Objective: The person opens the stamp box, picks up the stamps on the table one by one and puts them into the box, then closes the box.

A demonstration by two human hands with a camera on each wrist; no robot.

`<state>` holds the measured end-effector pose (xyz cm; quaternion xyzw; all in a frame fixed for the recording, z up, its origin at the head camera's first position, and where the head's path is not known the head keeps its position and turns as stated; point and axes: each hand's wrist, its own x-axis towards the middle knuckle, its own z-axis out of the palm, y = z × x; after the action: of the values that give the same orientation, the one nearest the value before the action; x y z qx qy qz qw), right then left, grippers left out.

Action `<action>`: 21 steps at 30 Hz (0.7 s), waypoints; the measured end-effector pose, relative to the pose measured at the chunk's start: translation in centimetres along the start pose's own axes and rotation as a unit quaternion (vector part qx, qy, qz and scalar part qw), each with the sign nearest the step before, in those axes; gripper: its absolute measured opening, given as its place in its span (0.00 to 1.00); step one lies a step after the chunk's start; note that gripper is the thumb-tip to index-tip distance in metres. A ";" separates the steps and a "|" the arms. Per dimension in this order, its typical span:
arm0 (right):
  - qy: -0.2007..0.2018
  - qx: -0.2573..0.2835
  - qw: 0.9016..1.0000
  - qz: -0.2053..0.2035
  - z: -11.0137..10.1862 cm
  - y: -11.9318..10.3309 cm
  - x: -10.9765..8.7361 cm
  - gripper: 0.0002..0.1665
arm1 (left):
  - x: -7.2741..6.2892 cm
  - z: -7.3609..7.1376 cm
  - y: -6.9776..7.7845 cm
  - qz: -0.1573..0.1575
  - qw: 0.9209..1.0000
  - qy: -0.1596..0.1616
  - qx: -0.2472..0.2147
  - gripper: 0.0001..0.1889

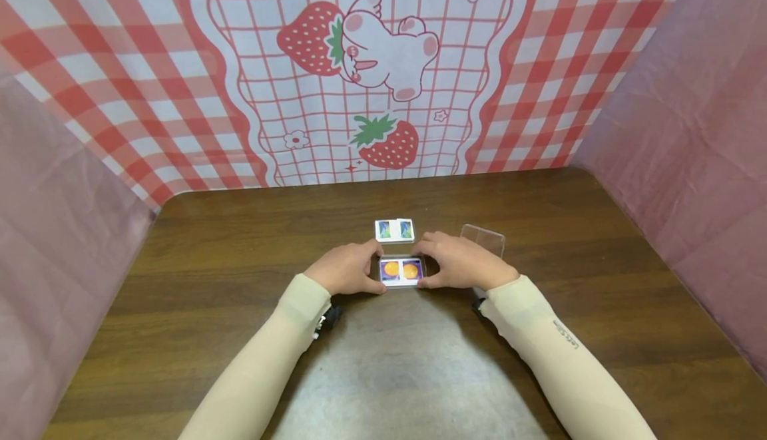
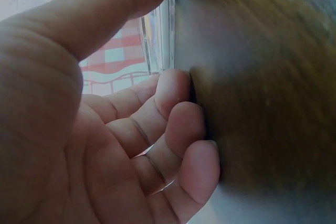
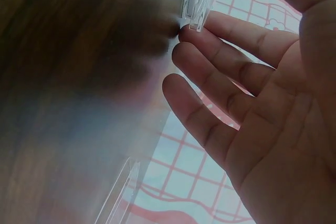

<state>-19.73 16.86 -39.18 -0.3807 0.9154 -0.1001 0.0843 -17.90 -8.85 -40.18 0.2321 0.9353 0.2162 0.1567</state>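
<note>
In the head view, a clear plastic case [image 1: 403, 287] lies on the table, with two picture cards [image 1: 392, 271] showing orange round shapes side by side in it. My left hand [image 1: 346, 268] holds the left end, thumb at the near corner and fingertips at the far one. At the right end, my right hand [image 1: 460, 261] grips likewise. The left wrist view has the case [image 2: 167, 30] edge-on between thumb and fingers; the right wrist view has its corner [image 3: 197, 3] by the fingertips. Two blue-green card stacks [image 1: 386, 229] sit just behind.
A clear plastic lid [image 1: 484, 235] lies beyond my right hand, partly hidden by it; its edge [image 3: 118, 192] appears in the right wrist view. The wooden table [image 1: 240, 240] meets a red-and-white checked cloth [image 1: 138, 47] at the back, with pink cloth [image 1: 677, 127] at the sides.
</note>
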 end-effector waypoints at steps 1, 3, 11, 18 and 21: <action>0.000 -0.001 1.000 -0.001 0.0 0.0 0.0 0.31 | 0.0 0.0 0.0 0.000 1.000 0.000 0.000 0.34; 0.001 -0.004 1.000 -0.006 0.1 0.0 0.0 0.31 | 0.0 0.0 0.0 0.000 1.000 0.001 0.001 0.33; 0.000 -0.004 1.000 -0.005 0.0 -0.1 -0.1 0.32 | 0.0 0.0 0.0 0.004 1.000 0.000 0.001 0.33; -0.004 0.000 1.000 0.002 0.0 -0.3 -0.1 0.32 | 0.0 0.0 -0.1 0.010 1.000 -0.004 0.006 0.32; -0.008 0.001 1.000 0.005 0.0 -0.3 -0.1 0.33 | 0.1 0.0 -0.2 0.013 1.000 -0.005 0.006 0.32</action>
<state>-19.41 16.71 -39.08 -0.3772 0.9163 -0.0973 0.0928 -18.01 -8.94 -40.26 0.2465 0.9327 0.2112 0.1571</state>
